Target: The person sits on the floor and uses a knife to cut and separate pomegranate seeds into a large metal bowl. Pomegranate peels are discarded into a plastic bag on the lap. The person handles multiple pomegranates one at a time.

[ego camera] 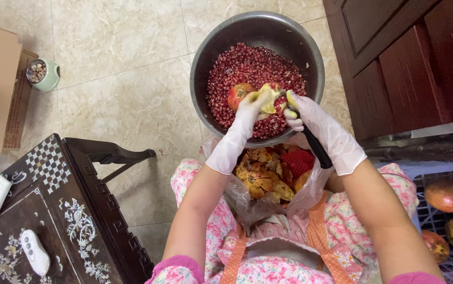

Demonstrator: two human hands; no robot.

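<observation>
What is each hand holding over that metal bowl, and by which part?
The left hand grips a broken pomegranate piece by its pale, torn rind edge. The right hand holds a knife by its black handle; the blade is hidden.

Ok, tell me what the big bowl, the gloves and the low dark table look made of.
Bowl: apparently stainless steel, a dull grey brushed sheen with soft reflections on the wall.
Gloves, on the left hand and right hand: thin white latex or similar, clinging and wrinkled.
Table: dark lacquered wood, probably with pale shell-like inlay of flowers and a chequer pattern.
</observation>
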